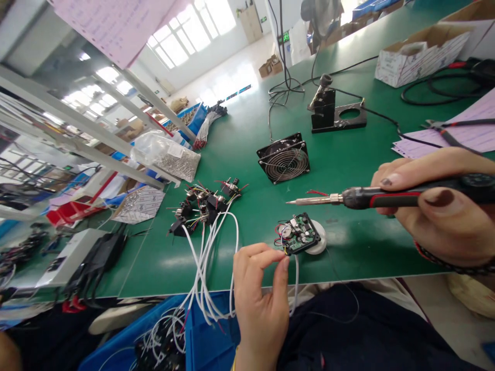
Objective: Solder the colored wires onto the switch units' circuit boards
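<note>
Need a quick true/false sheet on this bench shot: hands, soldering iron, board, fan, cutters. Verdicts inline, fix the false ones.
1. The right hand holds the soldering iron. True.
2. The left hand is at the near-left corner of the circuit board. True.
3. The soldering iron is pressed against the circuit board. False: a gap shows between them.
4. The fan is nearer the person than the circuit board. False: it stands beyond the board.
5. The cutters lie on pink paper. True.
</note>
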Demonstrator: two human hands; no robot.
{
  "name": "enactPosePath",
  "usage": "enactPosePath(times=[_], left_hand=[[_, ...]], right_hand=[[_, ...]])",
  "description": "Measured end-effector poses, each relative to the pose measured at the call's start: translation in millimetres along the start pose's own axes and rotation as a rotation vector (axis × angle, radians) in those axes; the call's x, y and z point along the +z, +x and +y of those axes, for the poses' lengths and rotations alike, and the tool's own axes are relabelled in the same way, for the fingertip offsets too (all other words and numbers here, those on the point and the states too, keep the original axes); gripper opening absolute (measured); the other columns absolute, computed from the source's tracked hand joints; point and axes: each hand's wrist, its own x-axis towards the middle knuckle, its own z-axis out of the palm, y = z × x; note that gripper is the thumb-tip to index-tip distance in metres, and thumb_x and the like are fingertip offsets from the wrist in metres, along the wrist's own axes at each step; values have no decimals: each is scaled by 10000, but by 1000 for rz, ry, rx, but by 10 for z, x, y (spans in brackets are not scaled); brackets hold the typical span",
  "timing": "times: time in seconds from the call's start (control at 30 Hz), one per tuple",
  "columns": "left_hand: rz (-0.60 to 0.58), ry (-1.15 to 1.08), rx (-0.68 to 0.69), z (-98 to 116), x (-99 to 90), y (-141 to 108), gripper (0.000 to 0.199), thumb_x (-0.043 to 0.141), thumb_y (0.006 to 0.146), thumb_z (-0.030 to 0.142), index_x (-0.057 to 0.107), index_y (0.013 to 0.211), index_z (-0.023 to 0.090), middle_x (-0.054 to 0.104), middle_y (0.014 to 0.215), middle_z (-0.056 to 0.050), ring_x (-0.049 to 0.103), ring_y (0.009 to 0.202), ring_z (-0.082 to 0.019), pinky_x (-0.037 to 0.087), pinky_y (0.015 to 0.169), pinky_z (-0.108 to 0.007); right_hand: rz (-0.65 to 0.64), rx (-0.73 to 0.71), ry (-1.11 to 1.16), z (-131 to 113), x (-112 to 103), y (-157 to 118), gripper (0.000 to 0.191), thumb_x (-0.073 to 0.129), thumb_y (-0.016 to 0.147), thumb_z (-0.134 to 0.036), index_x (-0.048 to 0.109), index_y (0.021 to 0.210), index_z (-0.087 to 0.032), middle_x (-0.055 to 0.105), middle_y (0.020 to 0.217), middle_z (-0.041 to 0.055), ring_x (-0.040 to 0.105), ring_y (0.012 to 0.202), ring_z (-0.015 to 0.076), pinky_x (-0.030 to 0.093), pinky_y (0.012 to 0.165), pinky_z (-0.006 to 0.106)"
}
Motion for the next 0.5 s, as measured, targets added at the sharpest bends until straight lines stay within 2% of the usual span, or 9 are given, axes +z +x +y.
enactPosePath(times=[0.17, 0.3, 0.37, 0.43, 0.5], left_hand=[[48, -75, -4, 0, -18, -65, 112, 679, 1071, 145, 646, 1023, 240, 639, 927, 4, 643, 879, -170, 543, 813, -276], [15, -9, -116, -162, -255, -304, 162, 649, 1093, 197, 651, 937, 241, 636, 851, 8, 630, 780, -166, 536, 737, -260], [-93, 23, -219, -271, -396, -455, 222, 655, 1100, 263, 681, 881, 234, 669, 811, 0, 645, 741, -171, 538, 708, -262], [-322, 20, -380, -372, -479, -620, 306, 663, 1097, 358, 739, 830, 228, 732, 785, -22, 688, 734, -192, 547, 707, -281], [-554, -3, -577, -453, -464, -783, 375, 662, 1080, 436, 796, 797, 229, 787, 765, -42, 725, 721, -223, 550, 696, -308]], right_hand=[[29, -26, -54, -14, -41, 34, 193, 886, 970, -412, 883, 907, -229, 790, 761, 43, 689, 591, 182, 476, 470, 348], [115, 10, -132, -76, -14, 74, 336, 939, 902, -553, 861, 799, -243, 751, 701, 36, 601, 507, 146, 376, 399, 355], [161, 58, -186, -102, -6, 81, 419, 949, 862, -643, 841, 765, -250, 749, 689, 22, 578, 481, 118, 344, 376, 333], [186, 91, -239, -107, -15, 73, 446, 914, 865, -698, 827, 770, -271, 768, 719, -28, 601, 481, 83, 357, 396, 288], [208, 107, -272, -91, -38, 53, 429, 856, 890, -691, 831, 758, -283, 790, 748, -49, 671, 509, 95, 379, 413, 261]])
